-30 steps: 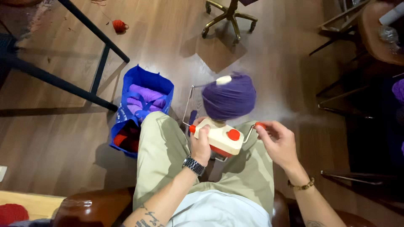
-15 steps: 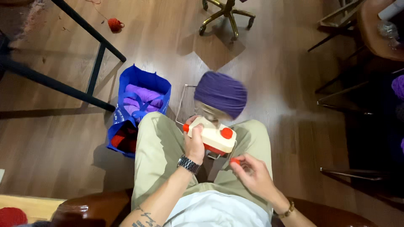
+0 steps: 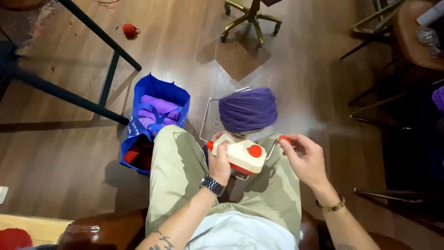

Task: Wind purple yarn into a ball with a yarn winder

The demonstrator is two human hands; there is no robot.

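Note:
A cream and red hand-crank yarn winder (image 3: pixel 241 155) rests on my lap between my knees. My left hand (image 3: pixel 219 159) grips its body from the left side. My right hand (image 3: pixel 304 159) pinches the red knob of the crank handle (image 3: pixel 284 139) on the right. A large cake of purple yarn (image 3: pixel 248 109) sits on the winder's spindle, blurred from spinning. A wire yarn guide (image 3: pixel 206 116) bends up at the left of the cake.
A blue bag (image 3: pixel 155 122) with purple yarn inside stands on the wood floor by my left knee. A dark table frame (image 3: pixel 108 78) crosses the upper left, with a small red yarn ball (image 3: pixel 131 30) beyond. A swivel chair base (image 3: pixel 252 18) and other chairs (image 3: pixel 416 41) stand further off.
My right hand has carried the crank handle around, from low at the right back up to the upper right. The purple cake keeps turning. The left hand holds its place.

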